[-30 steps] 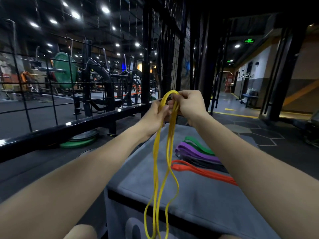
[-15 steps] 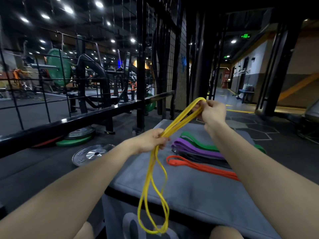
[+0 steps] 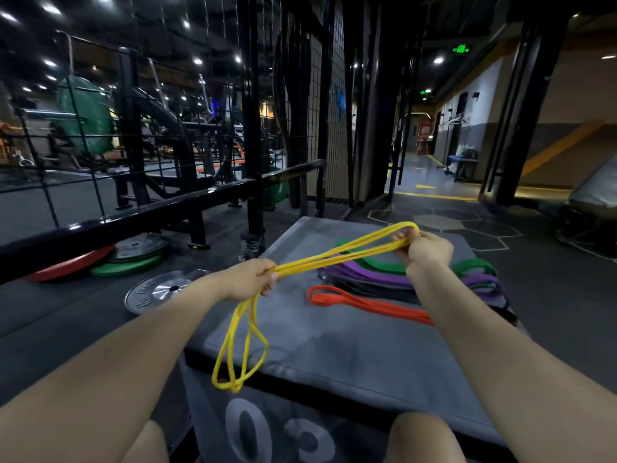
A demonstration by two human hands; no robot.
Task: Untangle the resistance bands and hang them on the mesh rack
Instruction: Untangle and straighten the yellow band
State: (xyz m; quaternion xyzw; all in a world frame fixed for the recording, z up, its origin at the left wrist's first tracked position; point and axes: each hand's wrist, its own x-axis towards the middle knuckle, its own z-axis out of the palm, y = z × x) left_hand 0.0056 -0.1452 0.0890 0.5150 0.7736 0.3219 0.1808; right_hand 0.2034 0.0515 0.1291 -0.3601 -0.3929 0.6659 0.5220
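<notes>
The yellow resistance band (image 3: 337, 257) is held in the air above the grey padded box (image 3: 334, 342), drawn out in several strands between both hands. The left hand (image 3: 255, 279) grips the bundled strands in a closed fist; below it the slack hangs in two or three loops reaching past the box's front edge. The right hand (image 3: 424, 247) pinches the far loop end between fingers and thumb. The strands run roughly parallel, but the hanging loops cross one another, so the untangling appears unfinished for this band. Nothing can be made out hanging on the mesh rack (image 3: 320, 105), which stands well apart behind the box. Four further bands lie on the box top: the orange band (image 3: 360, 304) on its own, and the purple band (image 3: 374, 277), green band (image 3: 384, 266) and a dark band (image 3: 364, 290) stacked and overlapping, apparently still to be separated. Judged overall, the task is at an early stage. Weight plates (image 3: 133, 259) lie on the floor to the left, and a black rail (image 3: 167, 208) runs between them and the gym floor beyond; neither blocks the way to the rack.
</notes>
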